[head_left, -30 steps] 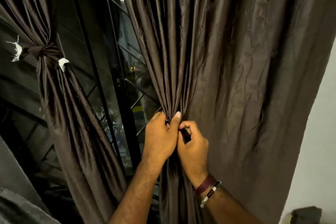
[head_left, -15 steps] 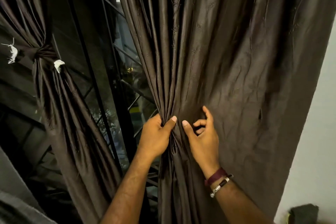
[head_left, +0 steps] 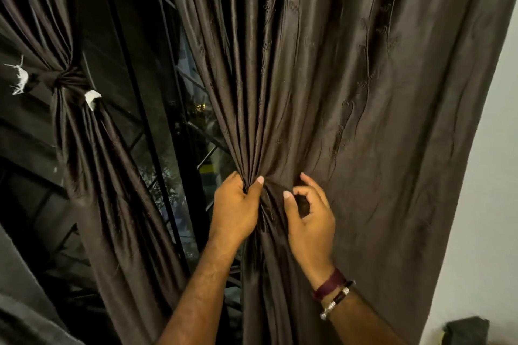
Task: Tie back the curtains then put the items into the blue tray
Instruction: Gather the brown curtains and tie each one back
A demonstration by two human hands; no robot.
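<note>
Curtain (head_left: 350, 92) bunched in left hand (head_left: 234, 210); fingers hidden behind folds.

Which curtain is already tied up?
The left curtain: a knot cinches it at the middle. The right curtain hangs loose, only bunched in the left hand, with the right hand beside it.

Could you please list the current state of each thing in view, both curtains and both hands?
Left curtain: gathered and tied back with a knotted band.
Right curtain: not tied; inner edge bunched into pleats, the rest hanging spread.
Left hand: grips the bunched pleats of the right curtain.
Right hand: against the fabric beside the bunch, fingers loosely curled, no clear grip.
Window: uncovered between the curtains, dark outside.
</note>
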